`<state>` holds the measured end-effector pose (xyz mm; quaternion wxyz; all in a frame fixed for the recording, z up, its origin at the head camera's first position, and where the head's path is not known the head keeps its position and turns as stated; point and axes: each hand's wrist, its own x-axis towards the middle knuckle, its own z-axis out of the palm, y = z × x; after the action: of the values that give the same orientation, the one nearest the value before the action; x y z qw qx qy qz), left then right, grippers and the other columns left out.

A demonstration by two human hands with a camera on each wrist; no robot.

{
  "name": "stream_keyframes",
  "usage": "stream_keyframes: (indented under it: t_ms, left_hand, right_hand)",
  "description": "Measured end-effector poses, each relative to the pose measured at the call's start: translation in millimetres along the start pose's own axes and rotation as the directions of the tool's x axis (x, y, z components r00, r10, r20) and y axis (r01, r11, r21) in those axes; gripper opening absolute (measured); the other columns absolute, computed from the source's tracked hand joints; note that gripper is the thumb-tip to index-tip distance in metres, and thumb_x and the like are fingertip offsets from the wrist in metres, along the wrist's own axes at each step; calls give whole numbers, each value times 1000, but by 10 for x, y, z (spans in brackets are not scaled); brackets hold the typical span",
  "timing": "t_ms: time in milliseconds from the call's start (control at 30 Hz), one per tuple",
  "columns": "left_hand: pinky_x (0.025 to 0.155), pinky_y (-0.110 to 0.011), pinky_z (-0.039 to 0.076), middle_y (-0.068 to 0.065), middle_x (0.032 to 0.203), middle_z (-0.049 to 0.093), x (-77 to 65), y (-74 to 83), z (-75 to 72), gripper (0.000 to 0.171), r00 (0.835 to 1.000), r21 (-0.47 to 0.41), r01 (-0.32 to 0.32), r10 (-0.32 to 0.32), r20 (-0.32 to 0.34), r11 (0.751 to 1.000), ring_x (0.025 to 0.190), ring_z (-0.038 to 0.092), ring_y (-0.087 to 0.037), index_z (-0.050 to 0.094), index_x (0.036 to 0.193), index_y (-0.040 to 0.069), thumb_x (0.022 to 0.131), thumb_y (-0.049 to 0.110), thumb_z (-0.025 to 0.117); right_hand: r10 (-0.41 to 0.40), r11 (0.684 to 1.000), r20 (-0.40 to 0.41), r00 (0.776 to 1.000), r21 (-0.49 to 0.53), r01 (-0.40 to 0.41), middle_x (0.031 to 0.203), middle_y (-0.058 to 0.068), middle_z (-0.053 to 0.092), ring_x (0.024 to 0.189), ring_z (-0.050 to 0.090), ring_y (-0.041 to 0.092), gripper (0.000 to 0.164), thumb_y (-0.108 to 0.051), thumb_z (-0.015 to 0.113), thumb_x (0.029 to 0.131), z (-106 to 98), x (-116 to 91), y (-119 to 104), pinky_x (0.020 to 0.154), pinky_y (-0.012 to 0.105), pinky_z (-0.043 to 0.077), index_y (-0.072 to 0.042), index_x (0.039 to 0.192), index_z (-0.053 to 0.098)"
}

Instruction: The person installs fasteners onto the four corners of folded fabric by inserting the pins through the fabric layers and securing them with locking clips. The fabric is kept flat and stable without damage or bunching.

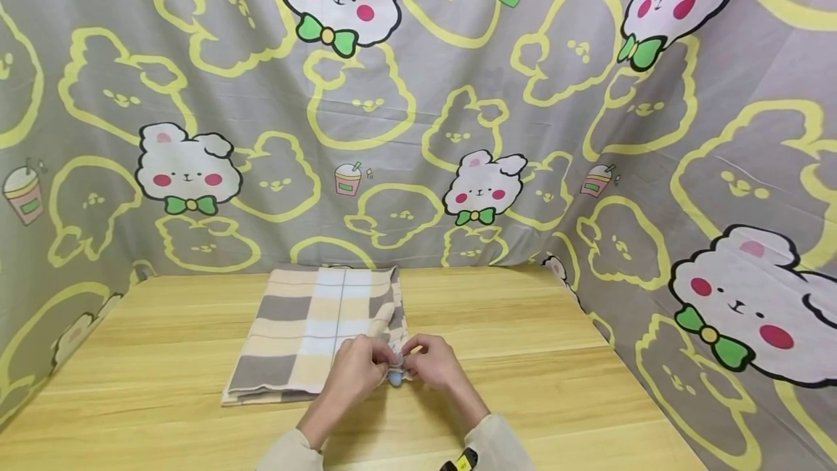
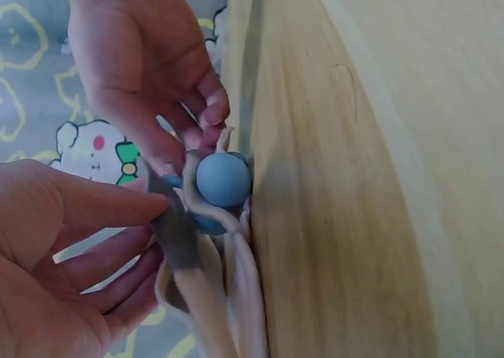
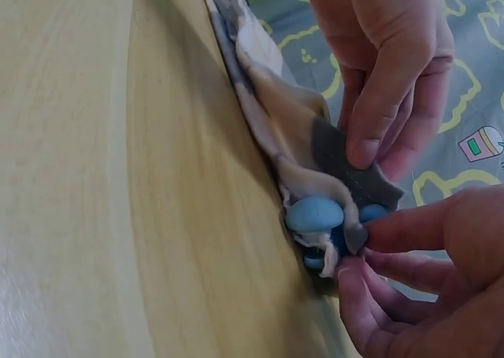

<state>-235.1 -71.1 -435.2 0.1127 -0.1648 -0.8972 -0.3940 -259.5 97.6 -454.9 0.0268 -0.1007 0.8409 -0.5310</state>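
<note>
A folded plaid cloth (image 1: pixel 320 322) in cream, grey and white lies on the table. At its near right corner is a small blue fastener with a rounded knob (image 2: pixel 224 179), which has folds of cloth around it. Between thumb and fingers, my left hand (image 1: pixel 356 368) pinches a grey corner (image 3: pixel 346 157) of the cloth, just above the fastener. My right hand (image 1: pixel 433 362) pinches the cloth's edge at the fastener's other side, its fingertips close against the blue parts. Cloth and fingers partly hide the fastener.
The wooden table (image 1: pixel 543 355) extends to both sides of the cloth. Behind it and at the sides hangs a grey curtain (image 1: pixel 418 158) printed with white cartoon animals and yellow outlines. A black and yellow device (image 1: pixel 463 461) sits at the right sleeve.
</note>
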Motion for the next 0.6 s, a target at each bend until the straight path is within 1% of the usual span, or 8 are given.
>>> stream_keyframes:
  t_ms: [67, 167, 233, 333, 400, 467, 533, 600]
  left_hand:
    - [56, -20, 46, 1, 70, 73, -10, 8, -3, 25, 1000, -3, -3, 3, 25, 1000, 63, 58, -6, 78, 73, 9, 70, -14, 69]
    - [57, -21, 47, 0, 74, 75, -17, 10, -8, 23, 998, -6, -2, 3, 56, 1000, 65, 60, -7, 79, 74, 8, 71, -13, 72]
    - [57, -21, 47, -1, 75, 75, -17, 6, -12, 22, 997, -10, -7, 7, 71, 1000, 66, 60, -7, 79, 75, 8, 72, -13, 73]
    - [57, -20, 48, -2, 76, 76, -8, -6, -17, 16, 997, -42, 3, 1, 81, 999, 67, 62, -6, 79, 79, 6, 78, -9, 74]
    - [57, -20, 49, -2, 76, 75, 5, -8, -22, 11, 998, -75, 23, -18, 61, 997, 67, 62, -6, 78, 82, 5, 83, -5, 73]
    - [57, -21, 48, -1, 74, 73, 21, -7, -26, 7, 999, -104, 51, -50, 16, 993, 65, 61, -7, 76, 84, 5, 87, 0, 72]
    - [57, -22, 47, 1, 72, 70, 36, -1, -33, 6, 995, -118, 87, -92, -38, 989, 64, 60, -7, 72, 85, 7, 89, 3, 73]
    - [56, -23, 46, 2, 70, 67, 38, -10, -37, 5, 990, -113, 117, -126, -70, 987, 62, 57, -8, 70, 89, 7, 87, 5, 75]
  right_hand:
    - [-1, 1000, -14, 1000, -8, 1, 64, 2, 64, 56, 57, 10, 15, 2, 64, 78, -4, 4, 4, 53, 22, 46, 2, 91, 72]
    - [-4, 1000, -35, 999, -12, 3, 60, -1, 60, 53, 53, 8, 12, -3, 64, 85, -15, 8, -1, 50, 22, 42, 1, 92, 73]
    - [-3, 1000, -37, 999, -4, 2, 59, -3, 58, 52, 51, 8, 12, -7, 66, 88, -22, 7, -11, 49, 22, 39, 1, 93, 73]
    - [13, 1000, -14, 1000, 7, -13, 59, -3, 57, 53, 52, 10, 11, -10, 69, 89, -31, -4, -26, 49, 22, 39, 0, 93, 72]
    - [24, 1000, 2, 1000, 7, -24, 60, -1, 58, 54, 53, 11, 11, -8, 71, 87, -33, -11, -31, 50, 23, 40, 1, 92, 71]
    - [27, 1000, 6, 1000, 2, -27, 61, 0, 58, 55, 54, 11, 10, -7, 70, 86, -32, -16, -35, 50, 23, 40, 1, 92, 72]
    - [23, 1000, 4, 1000, -1, -23, 61, 0, 58, 55, 54, 11, 10, -6, 69, 85, -25, -16, -32, 50, 23, 40, 1, 92, 72]
    - [20, 1000, -1, 1000, 3, -20, 60, -1, 57, 54, 53, 11, 10, -5, 68, 85, -18, -16, -36, 50, 23, 40, 2, 92, 72]
